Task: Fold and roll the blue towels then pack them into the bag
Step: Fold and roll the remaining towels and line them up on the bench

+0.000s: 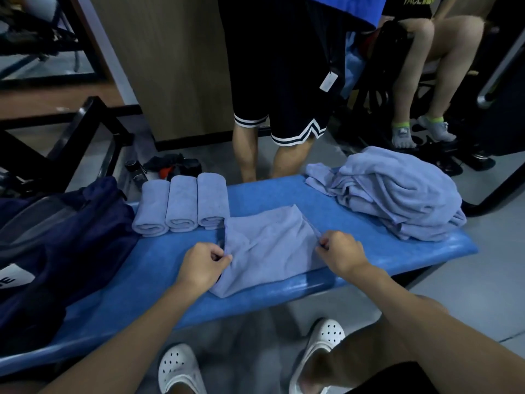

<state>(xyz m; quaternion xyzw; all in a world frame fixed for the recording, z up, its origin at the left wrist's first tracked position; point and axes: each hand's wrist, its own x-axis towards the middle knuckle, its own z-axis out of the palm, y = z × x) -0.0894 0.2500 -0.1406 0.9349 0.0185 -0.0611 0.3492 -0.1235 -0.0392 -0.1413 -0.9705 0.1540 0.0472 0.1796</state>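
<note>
From the head view, the left hand (202,264) and right hand (342,251) each pinch a side edge of a folded towel (270,248) on the blue bench (369,245). Three rolled towels (181,204) sit just behind it, a heap of loose towels (397,191) lies at the right end, and the dark bag (56,237), seemingly open-mouthed, sits at the left.

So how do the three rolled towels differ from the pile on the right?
The rolls are tight and lie side by side in a neat row; the pile is loose and crumpled. The rolls are three small bundles; the pile is one bigger heap. Both are pale blue and lie on the bench.
</note>
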